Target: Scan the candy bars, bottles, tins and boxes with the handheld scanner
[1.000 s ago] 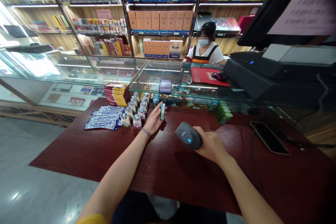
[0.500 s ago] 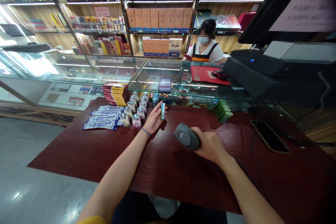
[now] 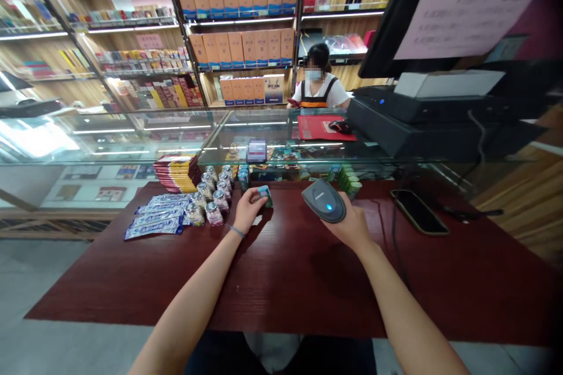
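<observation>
Small blue-and-green box [image 3: 264, 190], pinched by fingers of left hand [image 3: 247, 209], left of dark-grey plastic scanner [image 3: 324, 201] in curled right hand [image 3: 353, 225].

The left grip [image 3: 248, 208] has turned the blue-green box [image 3: 266, 194], hiding its barcode; the barcode scanner [image 3: 323, 194]'s blue light [image 3: 329, 207] has relit

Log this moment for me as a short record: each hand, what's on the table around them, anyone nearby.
Left hand: fingers pinching a small green-and-blue pack
Right hand: gripping a handheld scanner, blue light lit
Left of left hand: jars, blue-and-white sachets, stacked red-and-yellow packets
Beyond right hand: green containers
Right of right hand: phone lying on the table
Nearby: masked person behind the glass counter
Pack lettering: too small to read
</observation>
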Demonstrator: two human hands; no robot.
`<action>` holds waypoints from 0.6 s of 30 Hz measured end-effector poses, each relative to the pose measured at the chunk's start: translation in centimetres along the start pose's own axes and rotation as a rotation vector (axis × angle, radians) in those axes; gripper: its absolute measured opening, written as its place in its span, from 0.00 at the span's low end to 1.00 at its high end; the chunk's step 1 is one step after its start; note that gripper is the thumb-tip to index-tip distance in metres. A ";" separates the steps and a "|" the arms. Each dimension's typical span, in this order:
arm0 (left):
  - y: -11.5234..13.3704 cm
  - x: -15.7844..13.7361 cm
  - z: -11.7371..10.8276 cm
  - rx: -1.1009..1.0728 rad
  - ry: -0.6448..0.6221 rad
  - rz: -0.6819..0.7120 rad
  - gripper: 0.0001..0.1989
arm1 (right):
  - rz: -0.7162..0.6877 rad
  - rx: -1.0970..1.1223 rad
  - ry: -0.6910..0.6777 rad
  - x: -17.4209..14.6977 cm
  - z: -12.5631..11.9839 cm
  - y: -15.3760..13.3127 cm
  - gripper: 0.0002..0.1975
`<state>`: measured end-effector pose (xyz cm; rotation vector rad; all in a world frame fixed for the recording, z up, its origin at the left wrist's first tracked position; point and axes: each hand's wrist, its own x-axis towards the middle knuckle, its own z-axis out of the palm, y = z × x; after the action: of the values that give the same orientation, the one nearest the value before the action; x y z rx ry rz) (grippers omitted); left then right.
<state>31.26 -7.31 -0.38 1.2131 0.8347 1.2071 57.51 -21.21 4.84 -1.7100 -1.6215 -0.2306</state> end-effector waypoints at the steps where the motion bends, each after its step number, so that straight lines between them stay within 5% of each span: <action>1: 0.0 0.0 0.5 0.037 -0.006 0.019 0.20 | 0.041 0.012 0.029 0.2 -0.3 0.3 0.19; 6: -0.1 1.0 4.5 0.159 -0.110 0.098 0.15 | 0.199 0.133 0.180 1.0 -1.9 1.7 0.19; 18: -3.0 5.2 18.4 0.207 -0.150 0.131 0.14 | 0.329 0.263 0.427 1.5 -3.9 5.9 0.19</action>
<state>50.51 -6.39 1.17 1.5280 0.7923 1.1374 64.58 -21.95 6.12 -1.5651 -0.9982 -0.1941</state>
